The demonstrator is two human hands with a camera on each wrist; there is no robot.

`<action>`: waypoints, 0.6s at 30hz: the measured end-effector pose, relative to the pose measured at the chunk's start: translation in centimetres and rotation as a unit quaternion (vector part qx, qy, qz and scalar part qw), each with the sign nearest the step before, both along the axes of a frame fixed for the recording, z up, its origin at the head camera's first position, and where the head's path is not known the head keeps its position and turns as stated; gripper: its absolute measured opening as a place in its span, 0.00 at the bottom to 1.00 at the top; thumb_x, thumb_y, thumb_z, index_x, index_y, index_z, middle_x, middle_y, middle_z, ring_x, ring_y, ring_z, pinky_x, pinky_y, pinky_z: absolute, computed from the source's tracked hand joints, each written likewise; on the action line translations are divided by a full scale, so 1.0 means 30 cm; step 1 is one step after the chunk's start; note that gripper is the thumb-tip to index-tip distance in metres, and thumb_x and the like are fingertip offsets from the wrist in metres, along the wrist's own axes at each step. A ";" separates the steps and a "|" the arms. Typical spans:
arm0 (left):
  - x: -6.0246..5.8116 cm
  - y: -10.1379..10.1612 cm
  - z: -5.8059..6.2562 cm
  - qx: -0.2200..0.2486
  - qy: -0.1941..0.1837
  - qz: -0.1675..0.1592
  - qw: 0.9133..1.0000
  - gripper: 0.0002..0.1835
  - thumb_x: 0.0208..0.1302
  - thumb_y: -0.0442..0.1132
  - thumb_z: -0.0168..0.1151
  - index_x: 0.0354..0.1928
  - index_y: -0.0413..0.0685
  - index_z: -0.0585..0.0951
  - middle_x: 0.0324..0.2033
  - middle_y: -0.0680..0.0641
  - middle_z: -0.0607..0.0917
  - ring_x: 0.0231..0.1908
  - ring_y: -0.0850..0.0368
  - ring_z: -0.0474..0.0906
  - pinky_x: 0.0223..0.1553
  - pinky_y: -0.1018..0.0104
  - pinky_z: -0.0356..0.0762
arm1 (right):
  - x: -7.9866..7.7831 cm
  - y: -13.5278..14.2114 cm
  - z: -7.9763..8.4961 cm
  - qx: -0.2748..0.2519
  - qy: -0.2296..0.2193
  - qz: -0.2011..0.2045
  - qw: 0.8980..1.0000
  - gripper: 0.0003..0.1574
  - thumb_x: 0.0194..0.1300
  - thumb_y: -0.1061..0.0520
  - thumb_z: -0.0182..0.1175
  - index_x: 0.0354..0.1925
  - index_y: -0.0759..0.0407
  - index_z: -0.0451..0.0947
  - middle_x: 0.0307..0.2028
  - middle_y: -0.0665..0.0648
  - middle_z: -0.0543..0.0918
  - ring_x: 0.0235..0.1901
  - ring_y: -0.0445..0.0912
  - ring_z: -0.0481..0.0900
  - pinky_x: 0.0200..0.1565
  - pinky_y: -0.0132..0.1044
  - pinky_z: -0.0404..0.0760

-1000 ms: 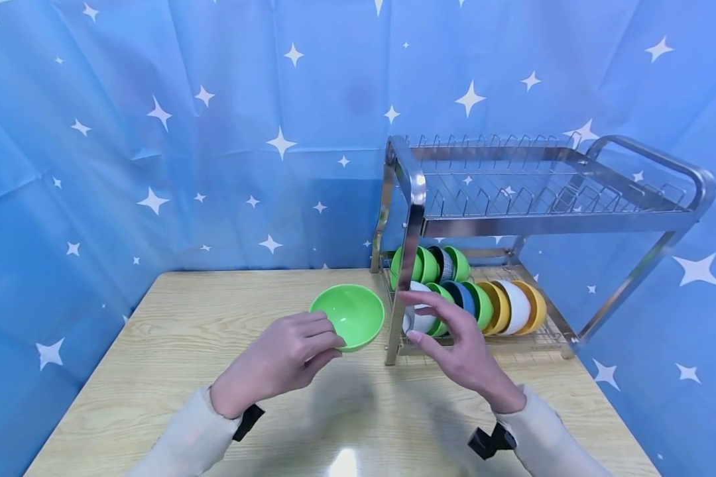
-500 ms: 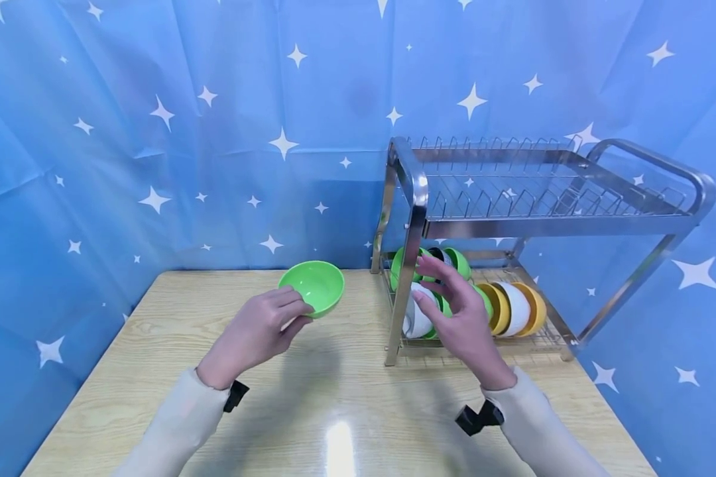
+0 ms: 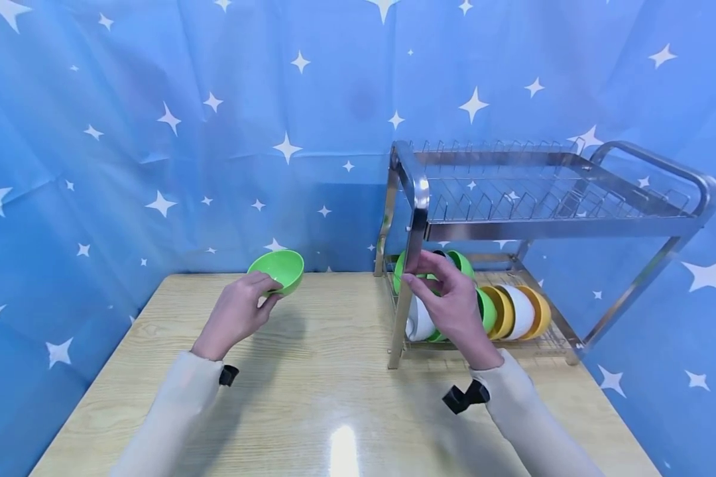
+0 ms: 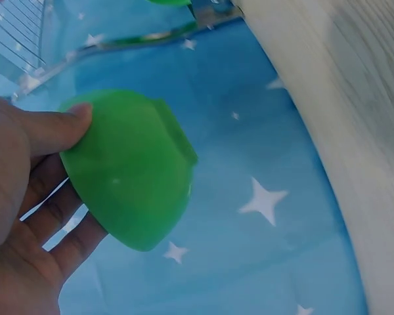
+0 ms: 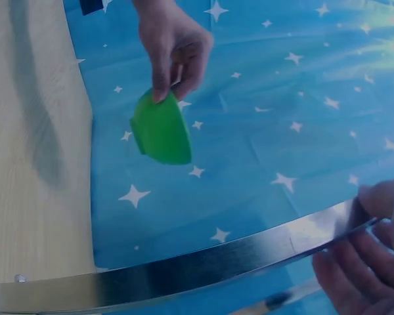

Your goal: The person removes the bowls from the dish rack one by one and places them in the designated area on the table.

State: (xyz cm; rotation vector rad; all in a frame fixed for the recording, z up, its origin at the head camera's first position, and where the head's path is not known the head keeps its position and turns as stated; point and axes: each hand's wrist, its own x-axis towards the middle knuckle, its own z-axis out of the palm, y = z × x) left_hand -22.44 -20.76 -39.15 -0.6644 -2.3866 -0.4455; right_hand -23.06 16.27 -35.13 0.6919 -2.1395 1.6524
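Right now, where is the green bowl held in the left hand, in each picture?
Head: green bowl left of centre, in the left hand.
Left wrist: bowl left of centre, its outside showing.
Right wrist: bowl slightly left of centre, below the left hand.
Shared landmark: starry curtain behind it.

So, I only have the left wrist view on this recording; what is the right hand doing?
Observer: The right hand grips the left front post of the dish rack.
Operator: My top edge shows only rails and some green. What ends the rack's lower front row on the right?
Observer: In the head view, a white bowl sits between two yellow ones.
Operator: On my green bowl, the thumb is outside and the fingers vanish behind it. Where do they go?
Observer: The head view shows the left hand with its fingers reaching over the rim onto the inner side.
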 end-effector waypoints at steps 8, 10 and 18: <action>-0.067 -0.063 -0.049 0.012 -0.038 0.039 0.998 0.07 0.60 0.31 0.74 0.40 0.41 0.88 0.40 0.42 0.90 0.38 0.46 0.87 0.37 0.52 0.87 | 0.005 0.017 -0.003 0.030 0.017 -0.019 0.999 0.12 0.69 0.58 0.68 0.50 0.57 0.85 0.39 0.58 0.89 0.41 0.34 0.86 0.42 0.26 0.87; -0.086 -0.086 -0.061 0.013 -0.045 0.055 0.997 0.07 0.61 0.32 0.73 0.41 0.41 0.88 0.40 0.41 0.90 0.38 0.45 0.87 0.37 0.50 0.86 | -0.002 0.015 0.003 0.041 0.023 -0.019 0.999 0.11 0.69 0.57 0.68 0.48 0.55 0.85 0.38 0.56 0.89 0.40 0.34 0.86 0.41 0.26 0.87; -0.149 -0.165 -0.097 0.010 -0.074 0.101 0.992 0.06 0.63 0.31 0.69 0.40 0.38 0.89 0.40 0.38 0.90 0.39 0.42 0.87 0.39 0.46 0.86 | -0.015 0.010 0.019 0.072 0.015 -0.025 0.997 0.08 0.70 0.53 0.67 0.46 0.52 0.84 0.36 0.53 0.88 0.36 0.36 0.83 0.38 0.25 0.86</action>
